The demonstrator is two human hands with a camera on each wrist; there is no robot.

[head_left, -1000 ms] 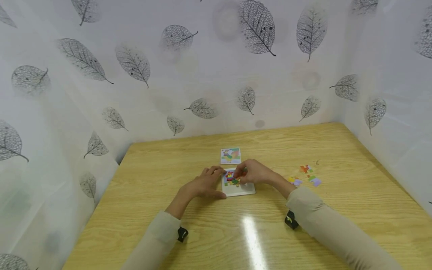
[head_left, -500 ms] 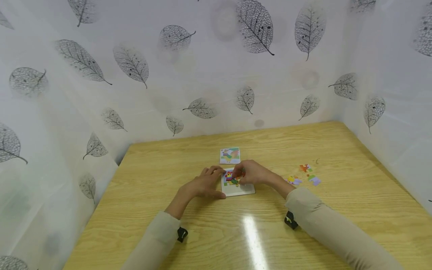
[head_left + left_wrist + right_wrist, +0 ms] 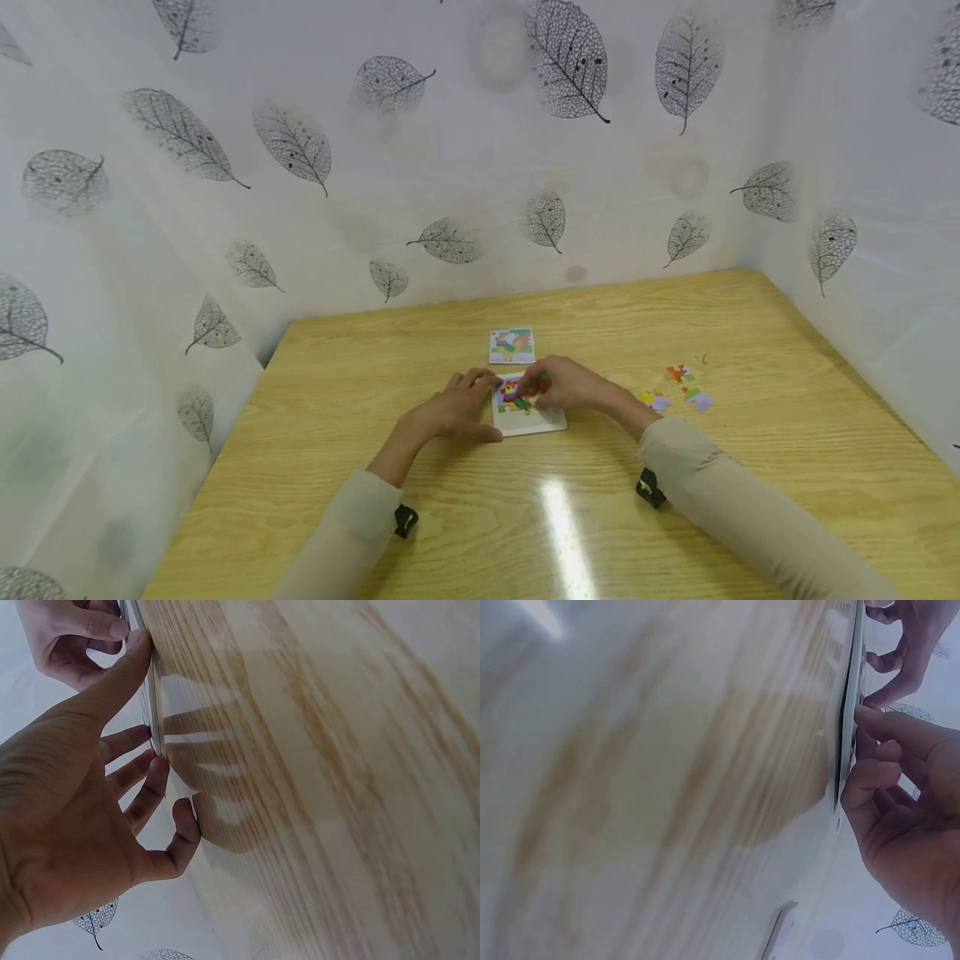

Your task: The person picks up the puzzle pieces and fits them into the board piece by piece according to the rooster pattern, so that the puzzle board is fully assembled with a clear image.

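A white-bordered puzzle board (image 3: 528, 427) lies on the wooden table, partly filled with a colourful rooster picture. My left hand (image 3: 457, 408) holds it at its left side, thumb at the near corner and fingers toward the far corner. In the left wrist view that thumb (image 3: 112, 682) and the fingertips span the board's edge. Over the board's right half, my right hand (image 3: 567, 383) pinches a puzzle piece, mostly hidden by the fingers; some red shows beneath them. The right wrist view has the right hand's thumb (image 3: 904, 729) and curled fingers close against the board.
A square picture card (image 3: 512, 346) of the rooster lies just beyond the board. To the right are several loose pieces: an orange one (image 3: 678, 372), a yellow and lilac one (image 3: 655, 401), and a green and lilac one (image 3: 699, 400). A leaf-print curtain (image 3: 480, 167) surrounds the table.
The right hand's fingers shift slightly over the right half of the board. The left hand keeps its place, and the board and loose pieces stay where they were.
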